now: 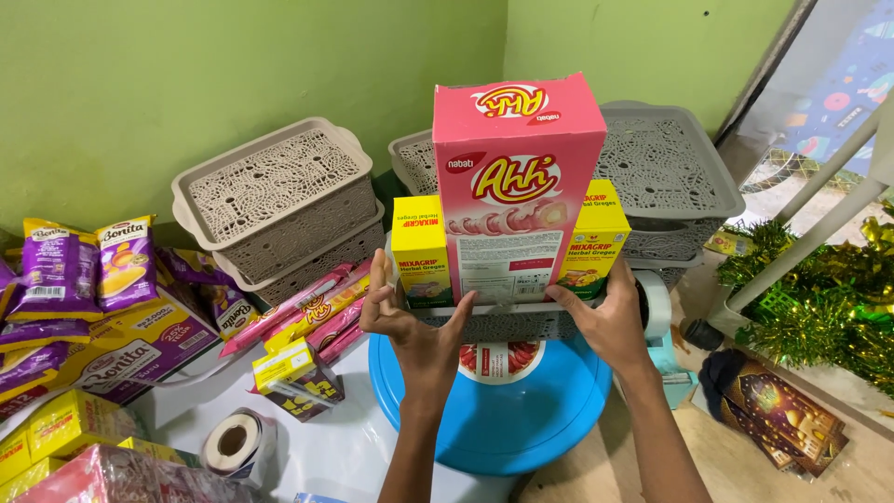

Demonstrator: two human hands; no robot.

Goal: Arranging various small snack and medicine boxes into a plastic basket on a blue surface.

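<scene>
Head view: fingers of the left hand are spread and pressed flat against the left end of a grey perforated plastic basket. The right hand cups the basket's right end, fingers curled around it; not all of its fingertips can be seen. The basket is held up in the air above a round blue plastic lid at the near edge of the white desk.

Standing in the basket are a tall pink cardboard snack box, a small yellow box on the left and a small yellow box on the right.

Risk: the pink box is top-heavy and unsupported up high, so any tilt of the basket could tip it forward. The left-hand grip is palm pressure only, so the basket could slip.

Stacked grey lattice baskets sit at the far-left side, a tape roll near the front.
</scene>
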